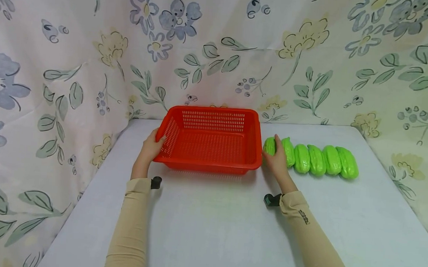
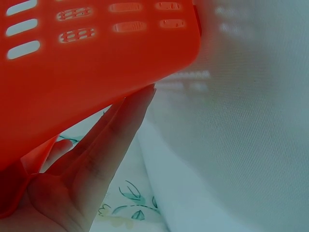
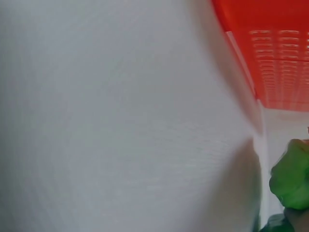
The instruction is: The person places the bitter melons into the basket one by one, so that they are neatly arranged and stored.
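A red plastic basket [image 1: 206, 165] with slotted walls stands toward the back of the table. My left hand [image 1: 150, 148] holds its left end by the rim; in the left wrist view, the fingers [image 2: 128, 113] reach along the underside of its wall. To the right of the basket, my right hand [image 1: 277, 160] grips a glossy, bright green oblong bundle [image 1: 269, 145] between thumb and fingers. This is the leftmost of a row. Only part of the green bundle [image 3: 291, 176] shows at the edge of the right wrist view, and most of that hand is out of frame there.
Several more green bundles [image 1: 317, 160] lie side by side to the right of my right hand. The white table [image 1: 208, 223] stretches in front of the basket. Behind and at the left hangs a flowered curtain [image 1: 220, 36]. Each wrist carries a small black camera [image 1: 271, 200].
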{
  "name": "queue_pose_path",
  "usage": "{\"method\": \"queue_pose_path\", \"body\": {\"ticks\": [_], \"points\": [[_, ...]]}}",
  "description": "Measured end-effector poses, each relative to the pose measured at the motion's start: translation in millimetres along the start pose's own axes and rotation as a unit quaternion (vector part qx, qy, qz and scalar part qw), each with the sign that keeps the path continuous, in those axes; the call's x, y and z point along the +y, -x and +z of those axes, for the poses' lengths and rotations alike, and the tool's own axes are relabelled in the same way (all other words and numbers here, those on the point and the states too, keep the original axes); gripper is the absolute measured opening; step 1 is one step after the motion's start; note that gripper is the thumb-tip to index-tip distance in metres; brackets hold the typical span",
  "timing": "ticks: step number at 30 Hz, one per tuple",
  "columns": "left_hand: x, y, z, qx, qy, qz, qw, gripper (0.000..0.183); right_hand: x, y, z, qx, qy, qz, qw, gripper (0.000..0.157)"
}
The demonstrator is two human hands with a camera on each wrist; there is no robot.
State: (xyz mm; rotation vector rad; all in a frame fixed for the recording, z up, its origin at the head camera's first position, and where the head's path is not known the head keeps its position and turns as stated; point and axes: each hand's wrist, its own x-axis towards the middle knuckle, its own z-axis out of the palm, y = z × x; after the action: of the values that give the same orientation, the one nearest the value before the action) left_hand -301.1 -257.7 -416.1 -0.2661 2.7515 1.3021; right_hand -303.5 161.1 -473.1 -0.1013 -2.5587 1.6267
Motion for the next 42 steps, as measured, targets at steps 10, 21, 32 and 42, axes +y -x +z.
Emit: {"method": "queue_pose_path", "body": {"ticks": [10, 21, 32, 42], "points": [[-1.2, -1.8, -0.3, -0.003, -0.005, 0.004, 1.0000, 0.061, -6.4, -1.1, -7.0, 0.016, -0.009, -0.008, 1.000, 0.075], [-0.5, -2.9, -0.9, -0.002, -0.017, 0.002, 0.9999, 0.061, -20.5, 1.1, -18.2, 0.019, -0.018, 0.003, 1.000, 0.077], [1.3, -1.8, -0.3, -0.006, -0.015, 0.003, 0.9999, 0.060, -40.5, 3.1, -26.0, 0.038, -0.038, -0.014, 0.998, 0.077], [0.2, -1.7, -1.1, -0.007, -0.004, -0.004, 1.0000, 0.061, -64.7, 3.8, -30.3, 0.040, -0.056, -0.046, 0.997, 0.076]]}}
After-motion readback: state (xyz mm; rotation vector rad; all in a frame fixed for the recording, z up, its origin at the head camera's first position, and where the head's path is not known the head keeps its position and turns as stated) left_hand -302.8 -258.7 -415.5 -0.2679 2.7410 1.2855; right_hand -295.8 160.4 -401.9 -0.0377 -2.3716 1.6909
